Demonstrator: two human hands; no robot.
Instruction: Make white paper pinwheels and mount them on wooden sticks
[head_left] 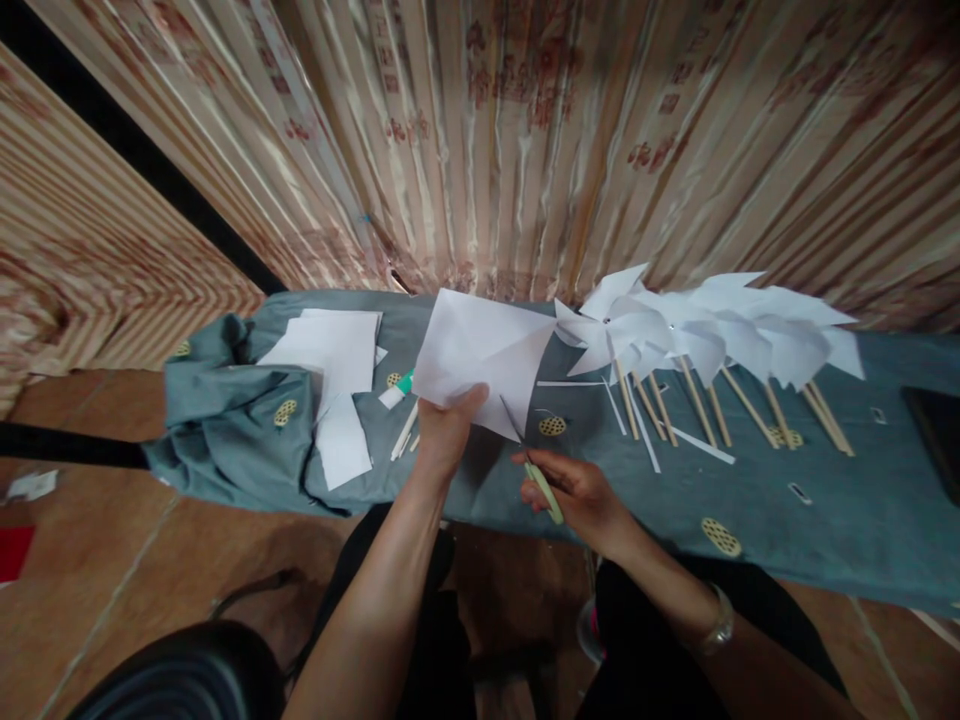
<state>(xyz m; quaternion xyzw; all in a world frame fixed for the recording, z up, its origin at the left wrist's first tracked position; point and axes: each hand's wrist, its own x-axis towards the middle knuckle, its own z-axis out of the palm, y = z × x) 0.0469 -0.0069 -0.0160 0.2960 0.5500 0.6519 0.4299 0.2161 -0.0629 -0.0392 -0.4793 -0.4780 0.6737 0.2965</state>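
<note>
Right now, from my remote seat, I read the head view as follows.

Left hand: my left hand [448, 425] is closed in a pinch on the near edge of the sheet [484, 358], thumb on top, the other fingers hidden under the paper.

Right hand: my right hand [581, 497] is wrapped around the green handles of the scissors [534, 462]; I cannot tell how far the blades are parted.

Sheet: a white paper square, held up off the tabletop [787, 520] and tilted, with a diagonal fold line showing; it sits just above and away from the left hand.

Key relation: the scissors lie just right of the sheet's lower right edge, their long axis slanting up and left so the tip meets or nearly meets that edge. The right hand is nearer the cutting edge; the left hand only steadies the paper.

Left of the sheet: a stack of blank paper [334, 350] on the rumpled cloth, and close beside the sheet a glue stick [397, 388] with a green end.

Right of the sheet: a row of finished white pinwheels [712, 325] on wooden sticks [697, 400], with thin paper strips [645, 435] between them and the sheet.

Behind the sheet: a pleated curtain [525, 130] with red motifs.

Writing: no readable brand or label; the curtain's marks are too blurred to read.
</note>
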